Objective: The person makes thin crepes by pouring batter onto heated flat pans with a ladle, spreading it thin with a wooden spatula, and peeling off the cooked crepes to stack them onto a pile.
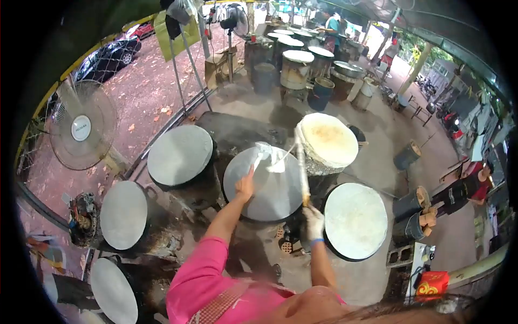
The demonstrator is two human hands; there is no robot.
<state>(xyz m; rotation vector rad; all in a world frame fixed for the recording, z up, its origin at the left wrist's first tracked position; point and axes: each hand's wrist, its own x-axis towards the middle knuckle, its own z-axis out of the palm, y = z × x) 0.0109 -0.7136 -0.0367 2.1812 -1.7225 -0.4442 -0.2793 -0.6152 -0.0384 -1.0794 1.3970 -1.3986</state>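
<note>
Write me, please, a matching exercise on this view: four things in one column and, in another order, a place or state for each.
Column one
1. left hand
2. right hand with a blue wristband
3. round-caged fan with a white hub
4. red bag with a yellow pattern

Column two
A. near the left edge
B. gripping a long stick
C. at the lower right
D. holding a small whitish tool over a round grey griddle

Right pairs: 1-D, 2-B, 3-A, 4-C
</note>
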